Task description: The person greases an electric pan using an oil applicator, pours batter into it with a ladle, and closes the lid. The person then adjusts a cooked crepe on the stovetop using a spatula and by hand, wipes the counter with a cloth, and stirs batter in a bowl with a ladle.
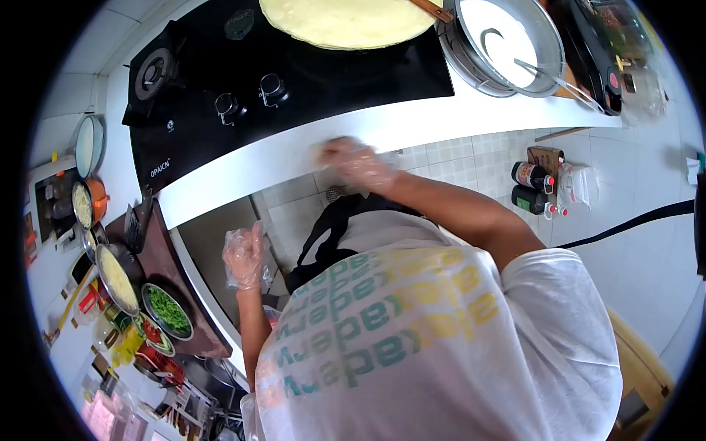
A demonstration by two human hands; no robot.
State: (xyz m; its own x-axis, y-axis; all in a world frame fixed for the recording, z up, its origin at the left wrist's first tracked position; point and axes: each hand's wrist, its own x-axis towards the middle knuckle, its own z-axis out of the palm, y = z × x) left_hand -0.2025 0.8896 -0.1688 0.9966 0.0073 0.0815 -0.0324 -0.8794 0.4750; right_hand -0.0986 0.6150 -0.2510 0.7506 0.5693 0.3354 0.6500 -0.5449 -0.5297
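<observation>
My right hand (360, 163), in a clear plastic glove, is at the front edge of the white counter (294, 142), below the black gas hob (353, 84). Motion smears its fingers, and something pale at their tips is too blurred to name. My left hand (245, 256), gloved the same way, hovers in front of the cabinet, clear of the counter. Its fingers are loosely bent and I see nothing in them. A large, pale yellow, round flatbread (346, 22) lies at the back of the hob, with a wooden stick (432, 9) across its right edge.
A metal pot of white batter (507, 44) with a ladle (551, 77) stands at right. To the left are a bowl of chopped greens (169, 310), a pan of pale shreds (118, 279) and a black spatula (134, 229). Dark sauce bottles (531, 176) stand on the floor.
</observation>
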